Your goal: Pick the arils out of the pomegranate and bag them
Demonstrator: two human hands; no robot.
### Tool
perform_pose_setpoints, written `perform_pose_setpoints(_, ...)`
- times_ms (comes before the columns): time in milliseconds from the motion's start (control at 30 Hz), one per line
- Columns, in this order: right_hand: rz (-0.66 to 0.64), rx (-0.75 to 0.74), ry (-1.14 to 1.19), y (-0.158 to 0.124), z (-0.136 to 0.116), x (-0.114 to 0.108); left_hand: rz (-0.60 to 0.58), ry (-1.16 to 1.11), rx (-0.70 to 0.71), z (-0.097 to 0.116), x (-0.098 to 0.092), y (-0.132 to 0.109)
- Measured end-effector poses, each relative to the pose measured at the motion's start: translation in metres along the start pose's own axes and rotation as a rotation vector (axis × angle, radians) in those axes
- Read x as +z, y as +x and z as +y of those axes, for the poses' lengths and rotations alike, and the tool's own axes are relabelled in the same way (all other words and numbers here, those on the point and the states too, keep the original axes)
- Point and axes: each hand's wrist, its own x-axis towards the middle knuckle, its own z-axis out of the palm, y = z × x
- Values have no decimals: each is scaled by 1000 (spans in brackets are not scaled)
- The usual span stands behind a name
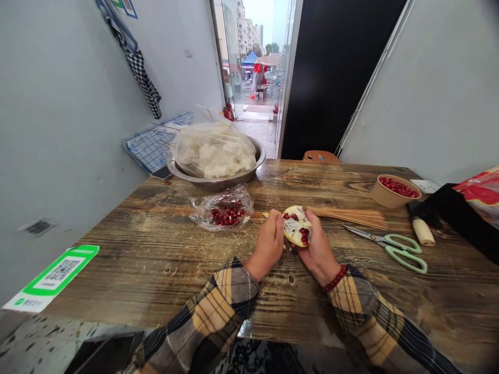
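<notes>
Both of my hands grip a broken-open piece of pomegranate (297,227), its pale pith and a few red seeds facing up, just above the wooden table (156,249). My left hand (268,244) is closed on its left edge, fingers curled. Cupping it from the right and beneath is my right hand (317,246), which has a red bead bracelet on the wrist. A clear plastic bag with red seeds (224,212) lies on the table just left of my hands.
A metal basin (218,179) holding a bag of white stuff sits at the back left. A bundle of bamboo skewers (346,215), green-handled scissors (393,246), a paper bowl of red seeds (395,190) and a black cloth lie to the right. An open doorway is ahead.
</notes>
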Motion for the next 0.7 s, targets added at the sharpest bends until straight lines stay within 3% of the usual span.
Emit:
perform_pose_setpoints(167, -5, 73, 13, 2, -1, -2, 13, -8, 11, 0, 0, -1)
perform_pose_setpoints(333, 77, 135, 81, 2, -2, 0, 22, 6, 23, 1, 0, -1)
perform_pose_setpoints(700, 98, 62, 135, 3, -4, -1, 96, 105, 78, 7, 2, -2)
